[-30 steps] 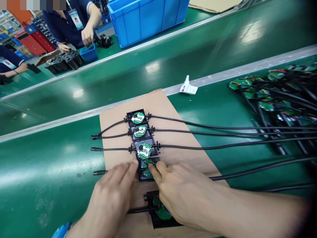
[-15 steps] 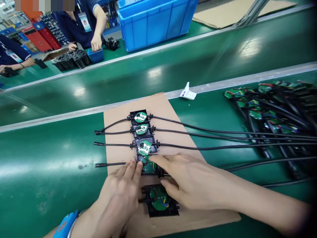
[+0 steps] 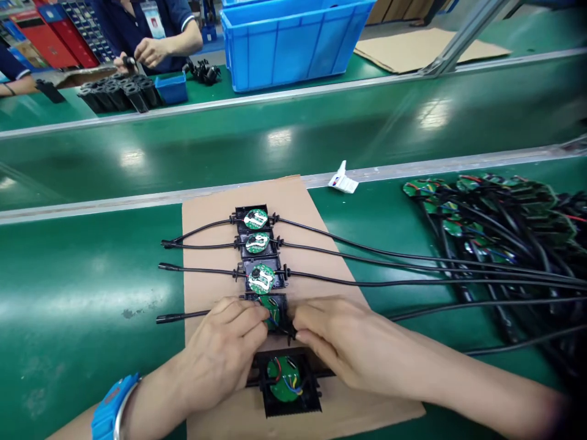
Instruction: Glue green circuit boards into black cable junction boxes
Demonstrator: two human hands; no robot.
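A column of black plastic housings runs down a sheet of brown cardboard (image 3: 220,397). Each holds a round green circuit board with black cables at its sides. At the fourth housing (image 3: 279,299), my left hand (image 3: 224,342) has its fingers curled in a pinch on the left part of the circuit board (image 3: 271,315). My right hand (image 3: 339,336) is closed at the housing's right side, around the black cable (image 3: 426,310); its fingertips partly hide the cable end. Closer to me lies the fifth housing (image 3: 293,406), its board (image 3: 284,379) showing red, blue and yellow wires.
To the right is a heap of cabled circuit boards (image 3: 504,214). A small white tube-like item (image 3: 343,180) lies near the metal rail. Across the bench, a co-worker's hands (image 3: 153,52) work beside black parts (image 3: 119,91), a small blue bin (image 3: 172,89) and a large blue crate (image 3: 293,49).
My left fingers have gone from lying flat to curling on the board. My right index finger has drawn back to the housing's right side and closed. The view has shifted slightly.
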